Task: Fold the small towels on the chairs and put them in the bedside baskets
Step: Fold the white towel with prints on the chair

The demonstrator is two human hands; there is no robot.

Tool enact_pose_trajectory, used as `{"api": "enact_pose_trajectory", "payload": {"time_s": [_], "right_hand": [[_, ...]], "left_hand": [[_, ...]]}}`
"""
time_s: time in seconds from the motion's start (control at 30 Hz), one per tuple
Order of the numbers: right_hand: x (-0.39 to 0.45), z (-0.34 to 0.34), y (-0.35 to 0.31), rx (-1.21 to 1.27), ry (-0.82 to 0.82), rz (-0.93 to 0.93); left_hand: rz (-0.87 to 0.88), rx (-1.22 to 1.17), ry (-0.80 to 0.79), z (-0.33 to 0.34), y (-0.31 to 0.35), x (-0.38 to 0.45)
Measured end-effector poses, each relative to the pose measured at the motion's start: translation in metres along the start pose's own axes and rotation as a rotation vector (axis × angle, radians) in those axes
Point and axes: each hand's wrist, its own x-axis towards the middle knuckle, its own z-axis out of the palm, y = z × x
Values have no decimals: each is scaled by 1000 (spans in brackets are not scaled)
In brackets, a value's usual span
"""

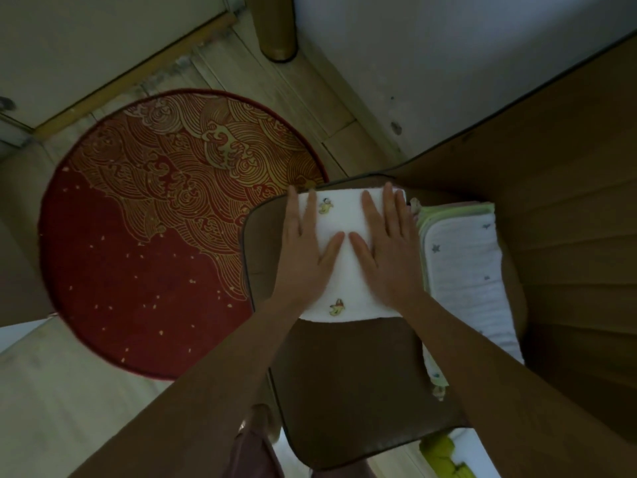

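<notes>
A small white towel (pixel 344 270) with little yellow figures printed on it lies folded on the brown chair seat (pixel 348 374). My left hand (pixel 306 250) presses flat on its left half, fingers straight. Beside it my right hand (pixel 389 250) lies flat on the right half, thumbs nearly meeting in the middle. To the right, on the same seat, rests a stack of folded towels (pixel 465 270), white with small stars and a green edge.
A round red rug (pixel 144 236) with gold wave patterns covers the wooden floor to the left. A brown wooden surface (pixel 568 201) rises to the right of the chair. A furniture leg (pixel 275 25) stands at the top. Something yellow-green (pixel 444 457) lies under the chair's right side.
</notes>
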Motion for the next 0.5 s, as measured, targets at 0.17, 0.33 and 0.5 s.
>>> {"api": "enact_pose_trajectory", "payload": {"time_s": [0.17,0.33,0.5], "right_hand": [[-14,-11,-8,338,10,438],[-19,-19,-34,523,-146,498],[-34,0,-65,459,-150,554]], "left_hand": [[-500,-352,93,-8,7,-9],[-636,-281,103,-23,4,-6],[-649,-294,133,-53,-29,-32]]}}
